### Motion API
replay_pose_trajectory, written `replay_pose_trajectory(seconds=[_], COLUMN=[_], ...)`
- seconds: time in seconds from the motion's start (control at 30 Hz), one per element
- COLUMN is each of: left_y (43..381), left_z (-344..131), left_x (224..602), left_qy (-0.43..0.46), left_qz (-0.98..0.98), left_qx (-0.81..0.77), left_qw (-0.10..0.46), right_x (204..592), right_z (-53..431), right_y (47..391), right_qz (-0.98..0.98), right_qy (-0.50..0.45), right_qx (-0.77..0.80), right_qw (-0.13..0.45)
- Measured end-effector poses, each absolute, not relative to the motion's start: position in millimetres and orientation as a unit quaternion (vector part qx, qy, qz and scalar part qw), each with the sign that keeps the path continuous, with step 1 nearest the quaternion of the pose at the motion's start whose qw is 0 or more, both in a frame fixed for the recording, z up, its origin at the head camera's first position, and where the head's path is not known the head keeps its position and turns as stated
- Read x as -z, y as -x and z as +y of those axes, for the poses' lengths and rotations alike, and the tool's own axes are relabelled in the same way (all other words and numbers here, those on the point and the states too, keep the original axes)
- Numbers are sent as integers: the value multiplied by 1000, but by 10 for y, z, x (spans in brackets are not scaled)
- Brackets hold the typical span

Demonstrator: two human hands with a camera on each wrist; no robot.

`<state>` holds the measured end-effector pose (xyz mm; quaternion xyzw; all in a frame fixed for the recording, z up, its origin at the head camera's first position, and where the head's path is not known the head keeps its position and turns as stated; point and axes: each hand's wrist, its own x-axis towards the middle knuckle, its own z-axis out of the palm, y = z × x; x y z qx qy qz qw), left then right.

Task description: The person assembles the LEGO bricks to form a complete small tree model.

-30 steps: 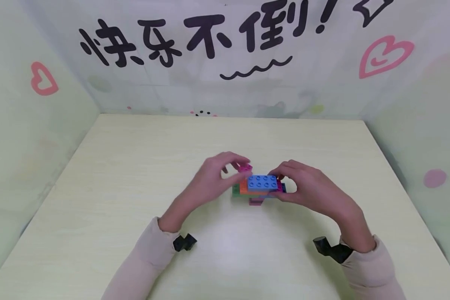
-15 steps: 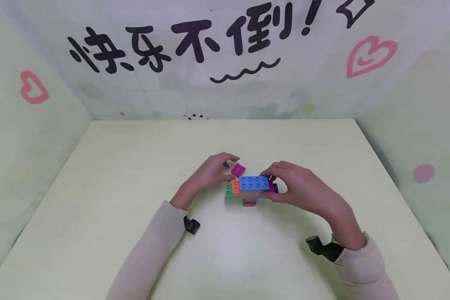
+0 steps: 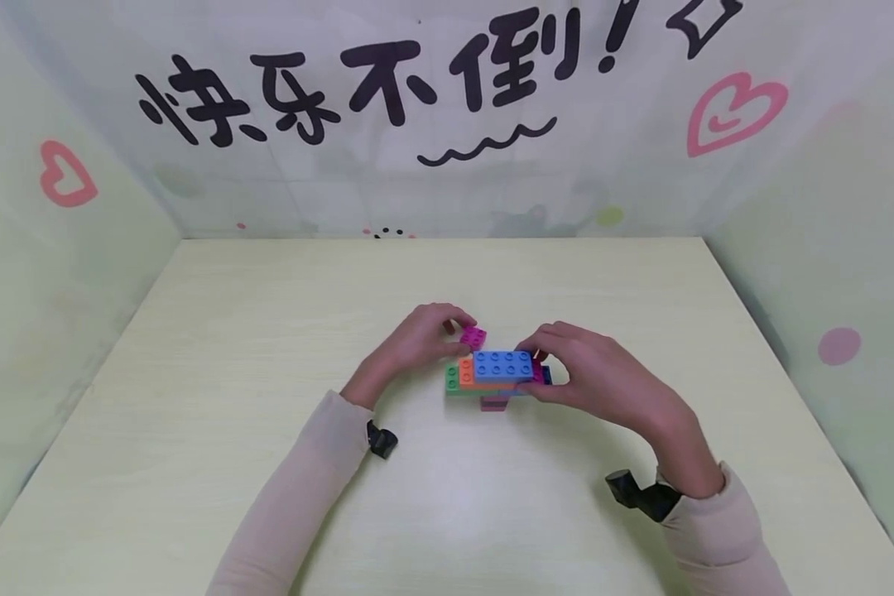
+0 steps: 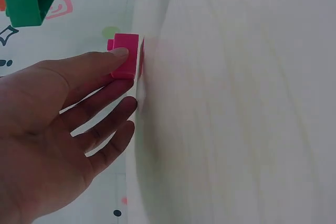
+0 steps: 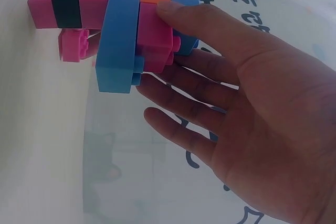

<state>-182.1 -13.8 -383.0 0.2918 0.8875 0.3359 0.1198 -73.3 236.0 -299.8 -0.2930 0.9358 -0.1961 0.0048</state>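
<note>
My left hand [image 3: 415,339] pinches a small pink building brick [image 3: 474,338] just behind the built stack, close to the tabletop. In the left wrist view the thumb lies on the side of the pink brick [image 4: 126,59]; the other fingers spread loosely. My right hand [image 3: 607,368] grips the right end of the brick stack [image 3: 502,366], thumb in front and fingers behind. A blue brick tops this stack, over orange and green ones and a narrow pink-and-dark base. In the right wrist view the thumb presses a pink brick [image 5: 155,35] set between two blue ones.
The pale wooden table [image 3: 305,290] is bordered by a printed backdrop [image 3: 343,182] at the back and sides. Black wrist cameras stick out from both sleeves, the left one [image 3: 382,440] and the right one [image 3: 641,494].
Half a second ago the left fingers stood apart around the pink brick; now they have closed on it. The right hand keeps its grip on the stack. The head view has shifted slightly.
</note>
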Motion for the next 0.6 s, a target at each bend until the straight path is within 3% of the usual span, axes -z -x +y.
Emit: replay_pose_trajectory(seconds=[0.33,0.6], left_y=[1506,1109], left_z=[-182,-115], left_x=[3257,3027], left_qy=[-293,-363], left_qz=[862,840], left_qx=[-413,-404], left_qw=[30,13], right_x=[3000,3012], right_z=[2359,2373], right_y=[728,729], right_qz=[938,933], right_qy=[285,296], right_qx=[196,203], right_qw=[15,8])
